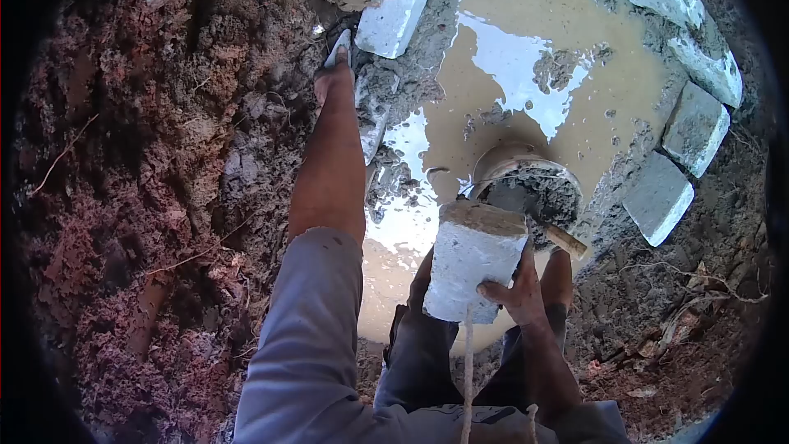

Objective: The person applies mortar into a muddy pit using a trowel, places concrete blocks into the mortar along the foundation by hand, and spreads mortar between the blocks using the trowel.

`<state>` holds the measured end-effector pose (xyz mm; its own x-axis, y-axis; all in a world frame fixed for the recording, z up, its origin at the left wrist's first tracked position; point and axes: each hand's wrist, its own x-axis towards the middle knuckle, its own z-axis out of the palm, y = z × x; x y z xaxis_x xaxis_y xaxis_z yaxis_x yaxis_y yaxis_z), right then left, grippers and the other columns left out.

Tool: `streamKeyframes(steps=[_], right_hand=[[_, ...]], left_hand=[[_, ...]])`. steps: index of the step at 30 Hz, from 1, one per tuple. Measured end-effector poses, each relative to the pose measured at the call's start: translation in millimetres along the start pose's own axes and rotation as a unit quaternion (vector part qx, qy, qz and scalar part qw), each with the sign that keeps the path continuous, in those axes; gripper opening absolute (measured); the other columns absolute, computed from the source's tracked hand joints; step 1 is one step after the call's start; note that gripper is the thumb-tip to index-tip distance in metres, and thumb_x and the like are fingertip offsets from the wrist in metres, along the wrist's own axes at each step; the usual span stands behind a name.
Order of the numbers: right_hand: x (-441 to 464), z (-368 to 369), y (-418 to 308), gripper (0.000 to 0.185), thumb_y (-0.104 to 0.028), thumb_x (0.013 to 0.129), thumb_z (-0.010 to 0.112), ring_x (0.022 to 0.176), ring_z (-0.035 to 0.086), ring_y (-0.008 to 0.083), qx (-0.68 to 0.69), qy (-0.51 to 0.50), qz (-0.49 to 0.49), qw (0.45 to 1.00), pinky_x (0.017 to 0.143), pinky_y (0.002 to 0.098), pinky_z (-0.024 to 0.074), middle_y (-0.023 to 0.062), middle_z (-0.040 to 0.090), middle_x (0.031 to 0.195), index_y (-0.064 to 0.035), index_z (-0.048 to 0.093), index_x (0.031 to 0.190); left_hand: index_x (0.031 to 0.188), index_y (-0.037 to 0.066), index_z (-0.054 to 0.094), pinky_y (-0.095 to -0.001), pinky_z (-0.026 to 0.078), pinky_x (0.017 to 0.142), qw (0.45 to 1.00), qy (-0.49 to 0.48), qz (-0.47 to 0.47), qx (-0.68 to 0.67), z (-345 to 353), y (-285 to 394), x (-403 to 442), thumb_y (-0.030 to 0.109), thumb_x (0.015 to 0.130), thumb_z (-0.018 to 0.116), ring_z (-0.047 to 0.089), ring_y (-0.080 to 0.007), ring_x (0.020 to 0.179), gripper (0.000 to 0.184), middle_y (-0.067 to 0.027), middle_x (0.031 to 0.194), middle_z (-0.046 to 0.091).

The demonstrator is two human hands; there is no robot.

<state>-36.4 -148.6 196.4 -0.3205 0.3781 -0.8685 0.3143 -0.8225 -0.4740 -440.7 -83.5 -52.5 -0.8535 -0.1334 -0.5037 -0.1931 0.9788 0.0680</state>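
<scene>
My left hand reaches far forward, with fingers stretched out and greyish at the tips. It touches the muddy ground just left of a pale block. Close to my body, my right hand grips the right side of a large whitish block, its thumb lying across the face. Beyond that block is a round bucket with wet grey mortar inside. A wooden handle sticks out over its near right edge.
Muddy water lies across the middle. Several pale blocks line its right side, among them a tilted one and a lower one. Rough reddish soil rises on the left. Thin roots and dry leaves lie at the lower right. A cord hangs before me.
</scene>
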Motion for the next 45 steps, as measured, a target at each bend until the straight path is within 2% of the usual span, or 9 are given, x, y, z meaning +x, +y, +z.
streamKeyframes(steps=[4,7,8,11,19,24,28,41,45], right_hand=[[-14.3,-5.5,1.7,0.113,-0.003,0.056,0.077,0.121,0.048,0.0263,0.007,0.011,0.000,1.000,0.103,0.0382,0.0402,0.0159,0.047,0.133,-0.0025,0.013,0.149],[-19.6,-11.3,-3.6,0.109,-0.006,0.057,0.077,0.118,0.050,0.0259,0.022,0.012,-0.014,1.000,0.100,0.0372,0.0420,0.0150,0.049,0.129,-0.0026,0.018,0.148],[-21.7,-12.1,-8.6,0.107,-0.006,0.057,0.077,0.117,0.050,0.0256,0.023,0.017,-0.014,0.999,0.100,0.0370,0.0425,0.0148,0.050,0.129,-0.0024,0.019,0.147],[-27.8,-12.6,-13.0,0.101,-0.010,0.059,0.078,0.113,0.052,0.0247,0.039,0.024,-0.017,0.999,0.096,0.0357,0.0447,0.0134,0.051,0.126,-0.0022,0.025,0.144],[-50.6,-1.0,-39.0,0.086,-0.017,0.064,0.077,0.106,0.055,0.0243,0.065,0.039,-0.023,0.997,0.093,0.0365,0.0441,0.0129,0.056,0.118,-0.0047,0.034,0.139],[-56.8,-4.0,-30.3,0.087,-0.007,0.063,0.077,0.109,0.055,0.0251,0.110,0.054,-0.056,0.991,0.094,0.0366,0.0460,0.0127,0.053,0.121,-0.0046,0.032,0.138],[-57.7,-8.1,-29.1,0.081,0.001,0.062,0.076,0.105,0.057,0.0250,0.104,0.090,-0.075,0.988,0.093,0.0375,0.0481,0.0132,0.054,0.120,-0.0021,0.037,0.132],[-93.7,-88.5,-27.6,0.107,-0.032,0.057,0.084,0.128,0.035,0.0396,-0.115,0.282,-0.039,0.952,0.108,0.0449,0.0326,0.0256,0.047,0.128,0.0034,0.028,0.140],[-107.6,-137.0,-29.9,0.131,-0.041,0.056,0.085,0.130,0.033,0.0467,-0.177,0.301,-0.039,0.936,0.109,0.0436,0.0353,0.0354,0.030,0.140,0.0070,0.004,0.147]], left_hand=[[0.129,-0.002,0.053,-0.0395,0.043,0.097,0.995,-0.010,-0.011,-0.103,-9.4,-36.3,-9.0,0.067,0.076,0.066,0.056,-0.0327,0.116,0.088,-0.0215,0.128,0.057],[0.117,-0.001,0.061,-0.0367,0.047,0.086,0.962,-0.058,0.191,-0.188,-40.4,-79.8,-26.1,0.054,0.082,0.069,0.062,-0.0249,0.097,0.065,-0.0157,0.111,0.067],[0.099,0.002,0.064,-0.0321,0.047,0.077,0.970,-0.007,0.159,-0.184,-17.4,-104.4,1.4,0.037,0.086,0.071,0.059,-0.0163,0.083,0.037,-0.0063,0.092,0.067],[0.088,0.006,0.061,-0.0282,0.045,0.077,0.924,-0.086,0.158,-0.337,-71.0,-124.1,-86.0,0.027,0.087,0.072,0.055,-0.0105,0.083,0.024,-0.0011,0.084,0.062],[0.099,0.004,0.064,-0.0256,0.043,0.076,0.896,-0.301,0.089,-0.315,-99.3,-199.6,-260.1,0.033,0.095,0.061,0.051,-0.0073,0.081,0.029,0.0005,0.087,0.063],[0.124,-0.003,0.054,-0.0315,0.044,0.092,0.871,-0.439,0.057,-0.215,-119.1,-203.1,-310.0,0.045,0.097,0.052,0.058,-0.0168,0.102,0.055,-0.0088,0.107,0.064],[0.136,0.002,0.045,-0.0316,0.041,0.098,0.845,-0.471,0.197,-0.162,-117.4,-184.8,-326.2,0.046,0.092,0.060,0.053,-0.0182,0.116,0.064,-0.0129,0.125,0.058],[0.134,0.000,0.045,-0.0321,0.041,0.097,0.794,-0.531,0.283,-0.085,-113.8,-120.3,-426.0,0.032,0.095,0.059,0.053,-0.0182,0.113,0.052,-0.0125,0.126,0.057],[0.135,-0.001,0.043,-0.0319,0.040,0.099,0.786,-0.535,0.307,-0.050,-108.0,-96.7,-476.1,0.031,0.096,0.059,0.052,-0.0195,0.116,0.053,-0.0141,0.128,0.056]])
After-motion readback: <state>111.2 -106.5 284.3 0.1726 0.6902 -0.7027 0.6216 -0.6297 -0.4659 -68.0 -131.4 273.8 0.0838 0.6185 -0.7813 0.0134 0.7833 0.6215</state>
